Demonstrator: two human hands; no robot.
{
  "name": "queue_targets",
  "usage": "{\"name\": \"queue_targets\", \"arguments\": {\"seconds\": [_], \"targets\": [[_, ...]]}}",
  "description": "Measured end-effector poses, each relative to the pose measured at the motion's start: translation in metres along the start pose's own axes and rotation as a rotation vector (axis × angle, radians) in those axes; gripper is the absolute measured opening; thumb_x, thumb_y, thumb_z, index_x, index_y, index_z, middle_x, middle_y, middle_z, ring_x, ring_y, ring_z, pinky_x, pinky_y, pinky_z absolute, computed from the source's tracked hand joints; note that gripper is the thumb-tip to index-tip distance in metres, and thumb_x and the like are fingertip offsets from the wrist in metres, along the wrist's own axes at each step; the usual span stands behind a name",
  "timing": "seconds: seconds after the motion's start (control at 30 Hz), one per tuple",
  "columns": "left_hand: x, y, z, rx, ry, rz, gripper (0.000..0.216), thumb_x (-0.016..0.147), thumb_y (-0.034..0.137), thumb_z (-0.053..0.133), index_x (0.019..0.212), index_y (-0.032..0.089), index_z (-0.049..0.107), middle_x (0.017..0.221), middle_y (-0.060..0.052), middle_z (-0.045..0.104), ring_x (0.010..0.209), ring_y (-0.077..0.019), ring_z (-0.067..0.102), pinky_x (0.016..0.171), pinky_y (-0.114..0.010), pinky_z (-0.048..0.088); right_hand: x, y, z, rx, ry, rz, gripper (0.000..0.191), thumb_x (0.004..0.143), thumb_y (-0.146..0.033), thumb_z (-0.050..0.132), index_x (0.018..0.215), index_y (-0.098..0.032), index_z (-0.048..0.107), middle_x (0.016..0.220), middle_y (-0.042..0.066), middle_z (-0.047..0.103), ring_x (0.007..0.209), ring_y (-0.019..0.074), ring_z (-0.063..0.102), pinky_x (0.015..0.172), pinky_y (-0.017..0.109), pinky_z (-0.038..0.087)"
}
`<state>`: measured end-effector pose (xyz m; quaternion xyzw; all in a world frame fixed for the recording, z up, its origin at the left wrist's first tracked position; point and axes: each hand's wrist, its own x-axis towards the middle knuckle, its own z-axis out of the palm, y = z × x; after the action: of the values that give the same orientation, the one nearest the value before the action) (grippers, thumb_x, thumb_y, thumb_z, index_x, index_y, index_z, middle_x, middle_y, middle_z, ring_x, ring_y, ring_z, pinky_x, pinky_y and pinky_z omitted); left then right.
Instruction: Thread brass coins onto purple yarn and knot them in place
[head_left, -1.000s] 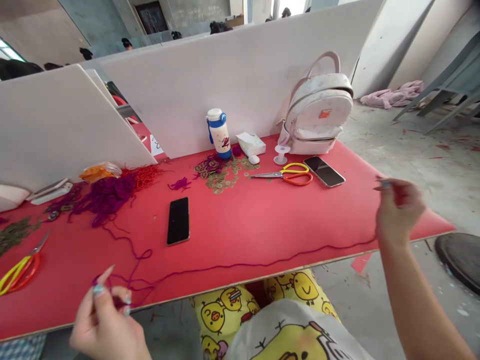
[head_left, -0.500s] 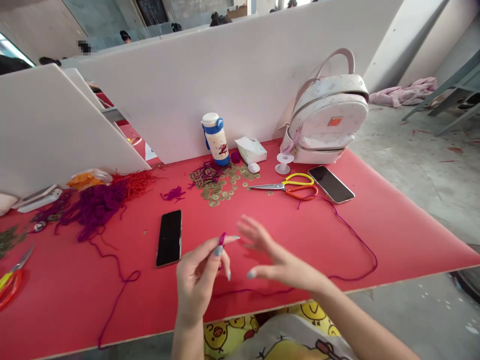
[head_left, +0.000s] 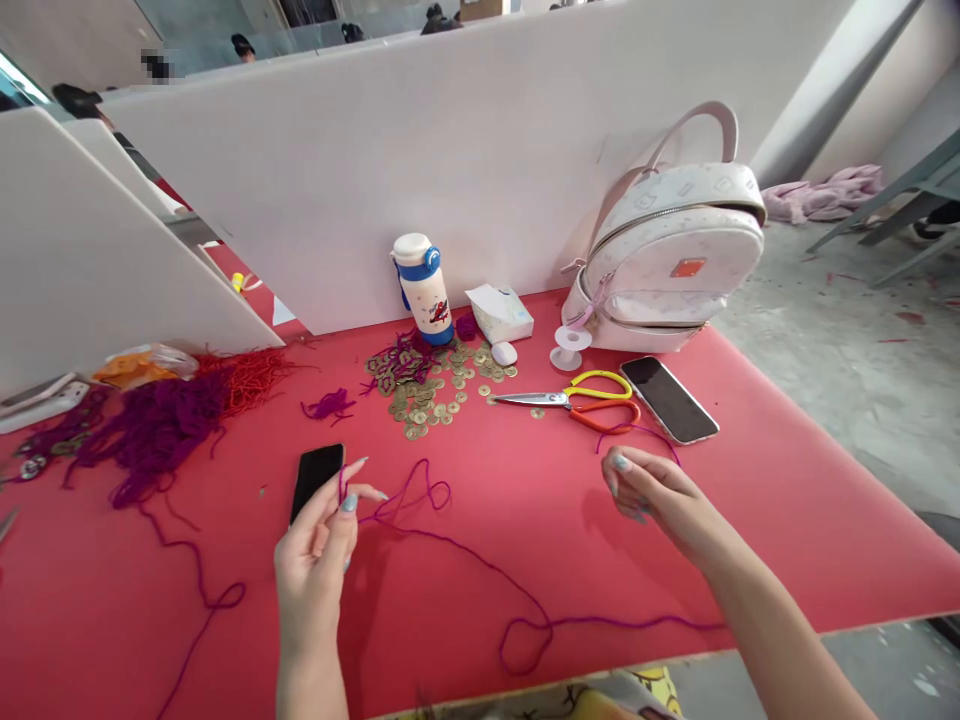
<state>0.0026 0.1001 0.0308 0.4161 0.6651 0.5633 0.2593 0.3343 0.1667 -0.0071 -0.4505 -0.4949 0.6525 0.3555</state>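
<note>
Purple yarn [head_left: 480, 557] is looped round a finger of my left hand [head_left: 319, 545], its thumb pressing the strand, just in front of a dark phone [head_left: 315, 478]. From there the strand forms small loops and trails rightward over the red table to pass under my right forearm. My right hand [head_left: 660, 490] hovers over the table, its fingers curled together; whether anything is between them is hidden. Behind it, the yarn's far end lies by scissors [head_left: 574, 398] with one yellow and one orange handle.
Holed brass coins [head_left: 424, 400] lie in front of a flask [head_left: 426, 290]. A tissue pack [head_left: 500, 313], a white spool [head_left: 571, 347], a second phone [head_left: 669, 398] and a backpack [head_left: 664, 260] are at the back right. A purple yarn heap [head_left: 169, 430] is at left, beside red strands [head_left: 244, 378].
My right hand has moved right, away from the left, and its spread fingers have closed. My left hand has shifted left with the yarn, which now lies in loops between the hands.
</note>
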Motion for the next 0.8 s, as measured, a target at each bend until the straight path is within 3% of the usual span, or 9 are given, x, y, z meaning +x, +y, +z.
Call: {"name": "queue_targets", "arguments": {"seconds": [0.13, 0.23, 0.3, 0.37, 0.47, 0.53, 0.67, 0.73, 0.8], "targets": [[-0.016, 0.003, 0.004, -0.065, -0.107, 0.001, 0.037, 0.086, 0.034, 0.060, 0.119, 0.020, 0.065, 0.094, -0.009, 0.071, 0.041, -0.0036, 0.036, 0.039, -0.019, 0.033, -0.003, -0.006, 0.030, 0.012, -0.129, -0.028, 0.030, 0.092, -0.043, 0.052, 0.116, -0.023, 0.052, 0.109, 0.009, 0.059, 0.085, 0.0164, 0.061, 0.069, 0.029, 0.051], [-0.030, 0.014, 0.014, -0.193, -0.261, -0.021, 0.044, 0.086, 0.031, 0.060, 0.129, 0.024, 0.058, 0.121, -0.016, 0.065, 0.054, -0.0100, 0.058, 0.041, -0.020, 0.038, -0.005, -0.008, 0.080, -0.036, -0.334, -0.145, 0.058, 0.088, -0.039, 0.061, 0.138, -0.030, 0.035, 0.145, 0.012, 0.040, 0.121, 0.0228, 0.052, 0.095, 0.039, 0.048], [-0.038, 0.021, 0.018, -0.261, -0.371, -0.008, 0.049, 0.083, 0.030, 0.064, 0.132, 0.028, 0.056, 0.133, -0.017, 0.058, 0.074, -0.0181, 0.068, 0.042, -0.019, 0.039, -0.005, -0.005, 0.111, -0.072, -0.434, -0.198, 0.076, 0.083, -0.038, 0.067, 0.146, -0.031, 0.025, 0.143, 0.012, 0.043, 0.125, 0.0220, 0.048, 0.102, 0.040, 0.043], [-0.042, 0.025, 0.015, -0.313, -0.384, 0.031, 0.050, 0.081, 0.029, 0.067, 0.130, 0.028, 0.058, 0.136, -0.018, 0.056, 0.086, -0.0232, 0.069, 0.044, -0.020, 0.041, -0.006, 0.002, 0.132, -0.129, -0.537, -0.220, 0.071, 0.083, -0.038, 0.068, 0.144, -0.028, 0.032, 0.120, 0.009, 0.062, 0.109, 0.0197, 0.058, 0.097, 0.037, 0.045], [-0.044, 0.024, -0.002, -0.416, -0.184, 0.073, 0.044, 0.081, 0.033, 0.068, 0.124, 0.028, 0.062, 0.126, -0.016, 0.063, 0.081, -0.0214, 0.070, 0.041, -0.018, 0.040, -0.010, 0.013, 0.136, -0.312, -0.537, -0.239, 0.030, 0.086, -0.037, 0.064, 0.111, -0.021, 0.065, 0.086, 0.004, 0.066, 0.083, 0.0168, 0.060, 0.084, 0.032, 0.048], [-0.043, 0.020, -0.020, -0.483, -0.025, 0.079, 0.037, 0.081, 0.036, 0.068, 0.116, 0.026, 0.067, 0.111, -0.013, 0.071, 0.070, -0.0166, 0.068, 0.038, -0.016, 0.036, -0.016, 0.017, 0.124, -0.381, -0.485, -0.259, 0.020, 0.089, -0.035, 0.060, 0.087, -0.017, 0.070, 0.080, 0.004, 0.063, 0.079, 0.0156, 0.058, 0.079, 0.029, 0.046], [-0.047, 0.009, -0.045, -0.502, 0.090, 0.073, 0.031, 0.078, 0.036, 0.070, 0.106, 0.022, 0.072, 0.101, -0.011, 0.072, 0.065, -0.0136, 0.065, 0.038, -0.016, 0.036, -0.032, 0.019, 0.102, -0.351, -0.391, -0.225, 0.023, 0.093, -0.035, 0.054, 0.087, -0.017, 0.066, 0.092, 0.006, 0.062, 0.086, 0.0162, 0.059, 0.083, 0.031, 0.046], [-0.054, 0.005, -0.044, -0.510, 0.025, 0.057, 0.032, 0.080, 0.037, 0.068, 0.108, 0.022, 0.072, 0.105, -0.013, 0.071, 0.069, -0.0157, 0.066, 0.039, -0.017, 0.037, -0.039, 0.020, 0.109, -0.304, -0.366, -0.220, 0.024, 0.093, -0.035, 0.055, 0.110, -0.019, 0.061, 0.113, 0.009, 0.061, 0.103, 0.0184, 0.058, 0.093, 0.034, 0.045], [-0.062, 0.004, -0.037, -0.527, -0.080, 0.033, 0.031, 0.083, 0.037, 0.064, 0.110, 0.023, 0.071, 0.109, -0.014, 0.070, 0.073, -0.0178, 0.067, 0.039, -0.018, 0.038, -0.044, 0.023, 0.129, -0.252, -0.397, -0.242, 0.051, 0.089, -0.034, 0.061, 0.135, -0.023, 0.043, 0.136, 0.011, 0.050, 0.121, 0.0199, 0.050, 0.102, 0.036, 0.041]]}}
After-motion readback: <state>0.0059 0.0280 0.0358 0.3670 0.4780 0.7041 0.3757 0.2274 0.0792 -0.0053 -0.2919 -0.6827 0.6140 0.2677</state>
